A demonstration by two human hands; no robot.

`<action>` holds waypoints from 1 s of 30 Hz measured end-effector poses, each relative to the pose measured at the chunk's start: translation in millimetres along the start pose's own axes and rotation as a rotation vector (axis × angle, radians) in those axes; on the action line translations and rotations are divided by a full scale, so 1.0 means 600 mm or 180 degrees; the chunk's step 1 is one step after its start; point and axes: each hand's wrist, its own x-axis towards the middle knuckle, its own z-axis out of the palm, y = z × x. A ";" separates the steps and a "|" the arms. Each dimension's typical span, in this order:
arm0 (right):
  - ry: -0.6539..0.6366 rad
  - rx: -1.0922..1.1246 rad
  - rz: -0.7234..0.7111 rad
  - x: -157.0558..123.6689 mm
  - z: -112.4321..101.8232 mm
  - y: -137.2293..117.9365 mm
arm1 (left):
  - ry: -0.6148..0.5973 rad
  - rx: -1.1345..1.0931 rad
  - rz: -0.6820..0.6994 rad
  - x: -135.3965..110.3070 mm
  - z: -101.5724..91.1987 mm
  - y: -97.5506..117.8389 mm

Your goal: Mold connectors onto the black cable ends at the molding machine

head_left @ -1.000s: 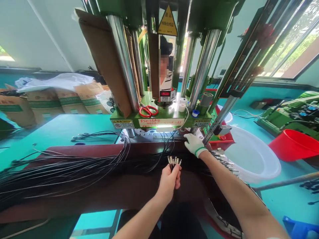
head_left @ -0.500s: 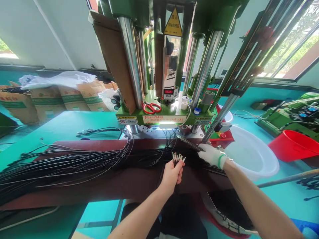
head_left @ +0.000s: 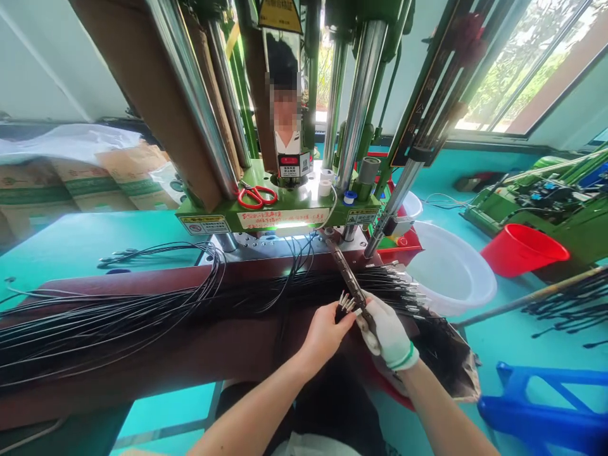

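My bare left hand is closed around a small bunch of black cables with metal tips, held upright over the dark red bench top. My right hand, in a white glove, grips the near end of a long metal bar that slants back toward the green press machine. The two hands almost touch. A thick spread of black cables lies across the bench to the left, and more tipped cables lie just right of my gloved hand.
Red scissors rest on the press's green ledge between chrome columns. A white basin and a red bucket stand at the right, a blue stool at lower right. Paper sacks are stacked at the back left.
My gloved right hand came back from the press base toward me, drawing the metal bar with it, and now sits beside my left hand. The view moved closer to the press.
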 end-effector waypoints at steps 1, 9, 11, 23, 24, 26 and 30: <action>0.0027 -0.0014 -0.0018 -0.001 0.000 0.000 | -0.0009 0.0003 0.0005 0.000 0.000 0.000; 0.0224 -0.0326 -0.0141 -0.009 0.014 0.006 | 0.0083 0.0124 -0.0022 -0.005 0.000 0.003; 0.0327 -0.0343 -0.0229 -0.011 0.021 0.009 | 0.0110 0.0137 -0.0046 -0.006 -0.001 0.004; 0.0291 -0.0055 -0.0106 -0.011 0.011 0.002 | -0.0084 -0.1949 -0.1075 -0.002 -0.017 0.017; 0.0283 -0.0052 -0.0117 -0.012 0.010 0.004 | -0.0158 -0.1914 -0.1160 -0.001 -0.016 0.017; 0.0269 -0.0044 -0.0145 -0.012 0.009 0.007 | -0.0269 -0.1774 -0.1287 0.001 -0.014 0.019; 0.0238 -0.0035 -0.0120 -0.013 0.005 0.012 | -0.0218 -0.1717 -0.1393 0.004 -0.013 0.022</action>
